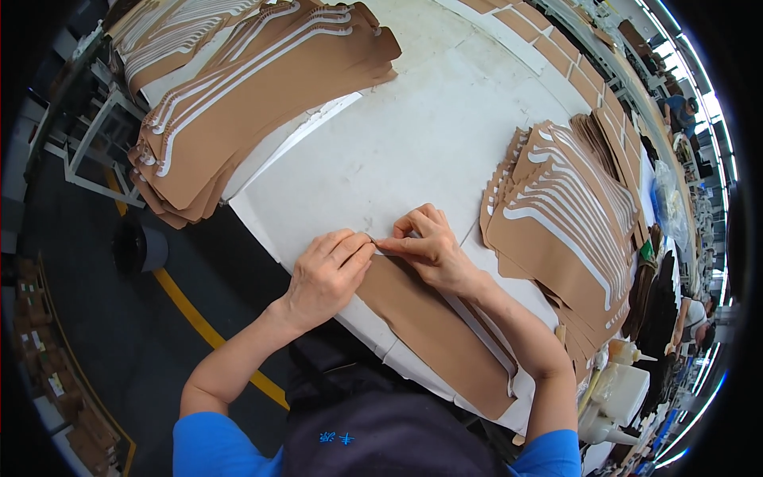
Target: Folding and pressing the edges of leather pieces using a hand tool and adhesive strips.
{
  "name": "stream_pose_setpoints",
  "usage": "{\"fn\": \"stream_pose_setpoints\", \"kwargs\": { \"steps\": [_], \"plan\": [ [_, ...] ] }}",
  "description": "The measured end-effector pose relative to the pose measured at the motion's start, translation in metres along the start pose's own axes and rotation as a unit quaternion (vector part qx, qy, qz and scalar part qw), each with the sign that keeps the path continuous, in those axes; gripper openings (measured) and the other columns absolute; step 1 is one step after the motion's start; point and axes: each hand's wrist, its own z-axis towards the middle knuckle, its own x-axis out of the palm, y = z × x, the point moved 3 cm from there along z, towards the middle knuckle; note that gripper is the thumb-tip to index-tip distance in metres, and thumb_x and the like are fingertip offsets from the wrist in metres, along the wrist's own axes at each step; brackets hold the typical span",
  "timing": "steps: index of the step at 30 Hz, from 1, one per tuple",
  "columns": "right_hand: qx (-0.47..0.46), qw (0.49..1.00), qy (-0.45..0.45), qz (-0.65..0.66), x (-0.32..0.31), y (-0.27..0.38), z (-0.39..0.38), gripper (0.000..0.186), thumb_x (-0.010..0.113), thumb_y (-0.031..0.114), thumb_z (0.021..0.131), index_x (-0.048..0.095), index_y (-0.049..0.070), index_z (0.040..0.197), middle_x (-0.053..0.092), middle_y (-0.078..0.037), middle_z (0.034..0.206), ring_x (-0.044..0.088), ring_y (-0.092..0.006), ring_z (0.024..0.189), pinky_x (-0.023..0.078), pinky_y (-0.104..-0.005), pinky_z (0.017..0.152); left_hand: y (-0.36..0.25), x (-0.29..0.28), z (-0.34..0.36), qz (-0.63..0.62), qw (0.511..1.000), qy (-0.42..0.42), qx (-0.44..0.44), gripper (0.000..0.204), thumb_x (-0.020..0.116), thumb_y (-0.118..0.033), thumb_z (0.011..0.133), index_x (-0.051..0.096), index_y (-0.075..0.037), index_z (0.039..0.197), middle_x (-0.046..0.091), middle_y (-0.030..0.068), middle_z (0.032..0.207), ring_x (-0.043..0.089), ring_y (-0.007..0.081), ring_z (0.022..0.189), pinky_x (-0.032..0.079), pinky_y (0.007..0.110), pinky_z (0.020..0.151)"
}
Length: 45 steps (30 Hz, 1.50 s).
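A long tan leather-like panel (433,338) with a white strip along one side lies at the table's near edge. My left hand (327,270) and my right hand (425,245) meet at its far end. Both are closed, fingertips pinching the panel's edge close together. The pinched bit is mostly hidden by my fingers. Right of my right hand, a fanned stack of similar tan panels (540,246) with curved white strips lies on the table. Another stack of such panels (246,119) lies at the far left.
The white table (381,151) stretches away in front of me. White squeeze bottles (624,393) stand at the right. A dark bin (141,246) is on the floor at left, by a yellow line (187,306). Other people are at the far right.
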Motion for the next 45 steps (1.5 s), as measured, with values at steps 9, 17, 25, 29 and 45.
{"fn": "stream_pose_setpoints", "kwargs": {
  "steps": [9, 17, 25, 29, 45],
  "plan": [
    [-0.134, 0.988, 0.045, -0.059, -0.011, 0.001, 0.007, 0.038, 0.074, 0.001, 0.085, 0.081, 0.013, 0.121, 0.062, -0.005, 0.108, 0.054, -0.0281, 0.106, 0.044, -0.0420, 0.095, -0.001, -0.001, 0.010, 0.002, 0.999, 0.044, -0.020, 0.040, 0.072, 0.003, 0.082, 0.071, 0.000, 0.122, 0.066, 0.0112, 0.119, 0.064, 0.0304, 0.111, 0.054, 0.043, 0.094],
    [-0.028, 0.998, 0.023, 0.053, -0.019, -0.011, -0.003, 0.027, 0.078, 0.004, 0.086, 0.081, 0.009, 0.113, 0.066, -0.005, 0.107, 0.055, -0.0267, 0.101, 0.044, -0.0399, 0.091, -0.001, 0.003, 0.005, 0.006, 0.999, 0.036, -0.018, 0.042, 0.073, 0.002, 0.079, 0.075, -0.002, 0.121, 0.066, 0.0084, 0.117, 0.064, 0.0291, 0.111, 0.054, 0.043, 0.093],
    [-0.129, 0.991, 0.018, -0.015, -0.016, -0.009, -0.007, 0.045, 0.075, 0.000, 0.074, 0.078, 0.008, 0.119, 0.064, -0.006, 0.109, 0.057, -0.0277, 0.104, 0.044, -0.0411, 0.089, -0.001, 0.002, 0.004, 0.018, 0.999, 0.036, -0.012, 0.045, 0.073, 0.002, 0.076, 0.076, -0.002, 0.121, 0.067, 0.0072, 0.117, 0.064, 0.0279, 0.111, 0.054, 0.041, 0.092],
    [-0.160, 0.984, 0.017, -0.078, -0.006, 0.002, -0.007, 0.052, 0.072, -0.001, 0.072, 0.074, 0.006, 0.124, 0.063, -0.009, 0.114, 0.057, -0.0293, 0.108, 0.044, -0.0412, 0.093, -0.003, 0.000, 0.004, 0.020, 0.999, 0.025, -0.002, 0.044, 0.072, 0.004, 0.076, 0.077, -0.002, 0.119, 0.067, 0.0078, 0.117, 0.064, 0.0283, 0.108, 0.055, 0.042, 0.089],
    [0.331, 0.861, -0.283, -0.262, -0.116, 0.050, -0.267, 0.037, 0.076, 0.002, 0.090, 0.071, 0.002, 0.127, 0.065, -0.013, 0.123, 0.059, -0.0337, 0.119, 0.046, -0.0435, 0.105, 0.022, -0.004, 0.033, -0.135, 0.977, 0.121, -0.114, 0.012, 0.072, 0.002, 0.092, 0.074, -0.001, 0.103, 0.065, 0.0100, 0.114, 0.067, 0.0267, 0.107, 0.055, 0.036, 0.092]
  ]
}}
